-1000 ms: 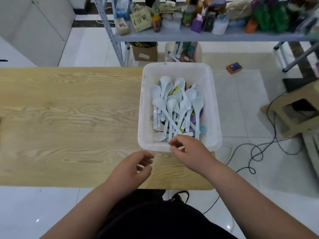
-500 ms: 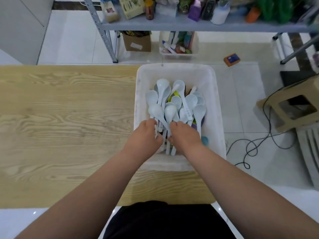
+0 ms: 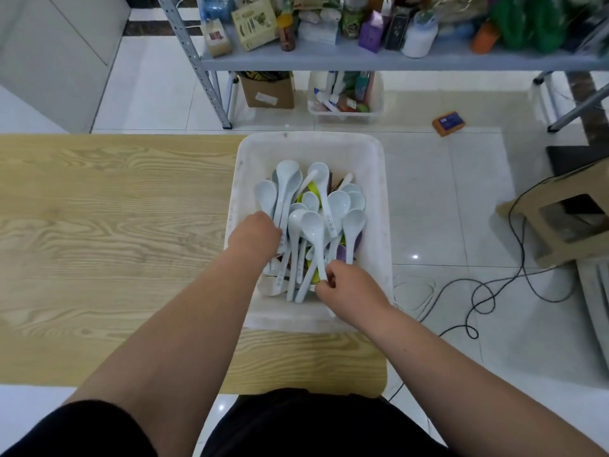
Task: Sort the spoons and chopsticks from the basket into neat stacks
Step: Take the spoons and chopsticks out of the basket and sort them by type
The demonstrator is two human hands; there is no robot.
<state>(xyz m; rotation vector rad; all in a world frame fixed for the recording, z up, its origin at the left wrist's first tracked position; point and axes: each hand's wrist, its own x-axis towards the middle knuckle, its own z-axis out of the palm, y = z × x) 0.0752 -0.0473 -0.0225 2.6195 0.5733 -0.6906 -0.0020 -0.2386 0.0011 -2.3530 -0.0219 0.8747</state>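
In the basket [image 3: 376,192], right hand [image 3: 347,290] pinches a spoon [image 3: 313,227] by its handle; left hand [image 3: 254,237] grip hidden.

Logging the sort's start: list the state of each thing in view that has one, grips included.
table, bearing the basket at its right end
basket, upright, full of spoons
spoons, loose unsorted heap inside the basket
left grip, down in the heap's left side, fingers hidden
right grip, pinching the handle of the top spoon
top spoon, bowl facing up, on the heap

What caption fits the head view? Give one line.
Left hand reaches among pale blue spoons in the white plastic basket while right hand pinches one spoon handle.
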